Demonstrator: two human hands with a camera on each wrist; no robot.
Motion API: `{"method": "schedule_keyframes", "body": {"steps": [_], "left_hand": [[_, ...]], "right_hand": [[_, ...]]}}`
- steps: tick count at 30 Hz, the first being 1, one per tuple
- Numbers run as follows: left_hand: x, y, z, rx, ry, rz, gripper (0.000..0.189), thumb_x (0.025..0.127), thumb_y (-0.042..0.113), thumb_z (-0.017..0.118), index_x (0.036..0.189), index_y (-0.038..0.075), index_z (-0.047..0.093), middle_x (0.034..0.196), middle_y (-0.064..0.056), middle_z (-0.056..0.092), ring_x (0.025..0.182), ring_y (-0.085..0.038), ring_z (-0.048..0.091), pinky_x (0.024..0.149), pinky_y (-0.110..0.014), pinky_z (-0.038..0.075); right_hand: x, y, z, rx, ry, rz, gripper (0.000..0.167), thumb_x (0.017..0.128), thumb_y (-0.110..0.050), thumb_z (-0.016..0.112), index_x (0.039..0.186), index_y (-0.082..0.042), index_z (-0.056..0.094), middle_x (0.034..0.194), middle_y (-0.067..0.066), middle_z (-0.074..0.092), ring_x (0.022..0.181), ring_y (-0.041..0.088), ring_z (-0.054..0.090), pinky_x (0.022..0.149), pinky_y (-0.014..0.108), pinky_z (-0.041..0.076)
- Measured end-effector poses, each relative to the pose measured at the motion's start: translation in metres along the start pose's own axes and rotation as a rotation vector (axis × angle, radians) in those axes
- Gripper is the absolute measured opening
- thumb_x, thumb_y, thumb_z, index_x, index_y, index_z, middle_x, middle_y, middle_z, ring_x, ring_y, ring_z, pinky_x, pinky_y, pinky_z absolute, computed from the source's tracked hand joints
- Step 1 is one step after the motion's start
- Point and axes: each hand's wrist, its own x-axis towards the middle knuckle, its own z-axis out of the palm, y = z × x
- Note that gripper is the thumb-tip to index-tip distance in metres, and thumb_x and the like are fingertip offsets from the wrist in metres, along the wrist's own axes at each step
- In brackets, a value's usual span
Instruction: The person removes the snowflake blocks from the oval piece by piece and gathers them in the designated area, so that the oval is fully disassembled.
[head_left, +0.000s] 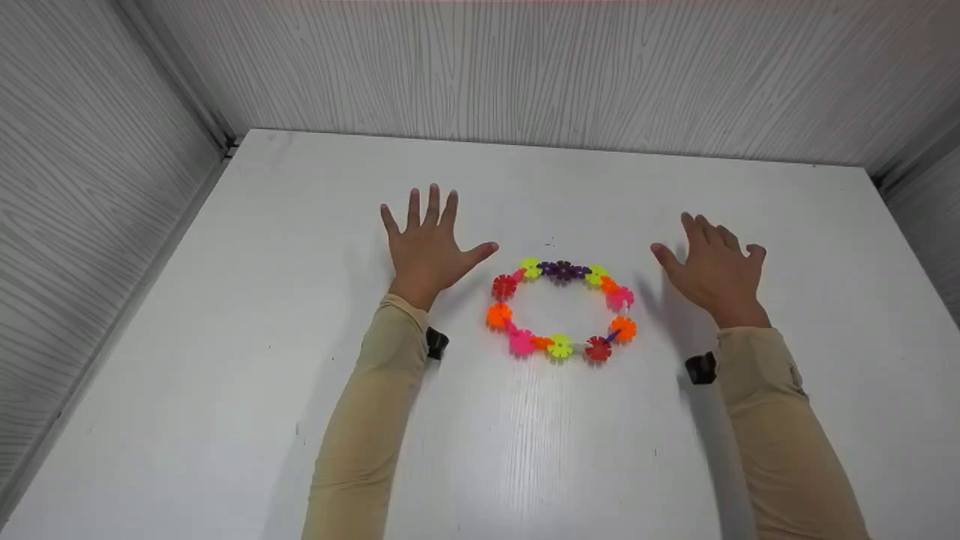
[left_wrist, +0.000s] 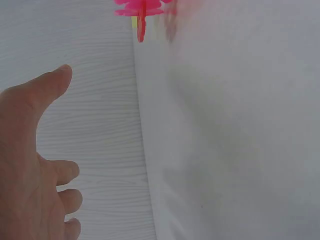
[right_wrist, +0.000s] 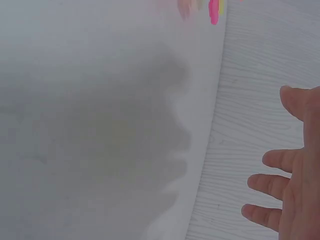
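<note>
Our left sleeve (head_left: 360, 442), beige and creased, lies nearest, crossing the bottom edge of the head view. Beyond its cuff, our left hand (head_left: 427, 259) is raised over the white desk (head_left: 487, 465), fingers straight and spread wide, holding nothing, thumb pointing rightward. A small black device (head_left: 437, 343) sits on the thumb side of that wrist. Next, between our hands and touching neither, the flower ring (head_left: 559, 346) rests on the desk, an oval loop of notched discs. On its left we see red, orange and pink discs; along the middle, dark purple at the back and yellow at the front; on the right, pink, orange and another red. Farther right, our right hand (head_left: 716, 274) hovers above the desk, thumb held away from loosely extended fingers, nothing in its grasp. A second black device (head_left: 701, 368) sits beside the cuff of our right sleeve (head_left: 787, 442), also beige.
</note>
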Motion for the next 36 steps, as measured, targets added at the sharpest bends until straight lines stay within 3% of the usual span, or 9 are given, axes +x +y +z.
{"method": "schedule_keyframes", "body": {"steps": [12,21,26,31,36], "left_hand": [[0.002,0.048,0.01,-0.015,-0.034,0.117,0.097,0.082,0.082,0.033,0.156,0.025,0.007,0.164,-0.003,0.001,0.152,-0.029,-0.003,0.114,-0.063,-0.009],[-0.002,0.075,0.02,0.005,-0.049,0.167,0.099,0.08,0.083,0.036,0.156,0.026,0.009,0.164,-0.001,0.004,0.152,-0.027,0.0,0.115,-0.062,-0.006],[-0.002,0.083,0.024,-0.005,-0.061,0.198,0.1,0.079,0.083,0.039,0.156,0.025,0.013,0.163,-0.002,0.006,0.152,-0.026,0.002,0.116,-0.062,-0.003],[-0.001,0.083,0.026,-0.06,-0.092,0.221,0.101,0.077,0.082,0.046,0.155,0.026,0.017,0.163,-0.006,0.009,0.152,-0.027,0.005,0.116,-0.062,0.002],[0.002,0.079,0.031,-0.196,-0.212,0.258,0.099,0.076,0.077,0.055,0.154,0.026,0.022,0.162,-0.012,0.016,0.151,-0.03,0.012,0.117,-0.06,0.009]], "right_hand": [[-0.001,-0.026,0.01,0.082,-0.119,-0.143,0.086,0.091,-0.072,0.03,0.155,-0.015,0.02,0.155,0.02,0.03,0.136,0.047,0.032,0.101,0.071,0.02],[-0.001,-0.049,0.017,0.096,-0.163,-0.169,0.081,0.092,-0.066,0.04,0.154,-0.016,0.024,0.154,0.018,0.033,0.137,0.044,0.032,0.106,0.067,0.021],[-0.001,-0.057,0.021,0.077,-0.188,-0.17,0.075,0.093,-0.057,0.048,0.153,-0.016,0.028,0.154,0.016,0.034,0.138,0.042,0.032,0.109,0.065,0.022],[0.0,-0.058,0.027,0.098,-0.208,-0.223,0.071,0.093,-0.052,0.053,0.151,-0.015,0.032,0.153,0.015,0.038,0.136,0.039,0.037,0.109,0.062,0.025],[0.001,-0.063,0.031,0.108,-0.238,-0.253,0.066,0.093,-0.048,0.057,0.146,-0.012,0.041,0.148,0.015,0.044,0.132,0.038,0.041,0.109,0.059,0.03]]}}
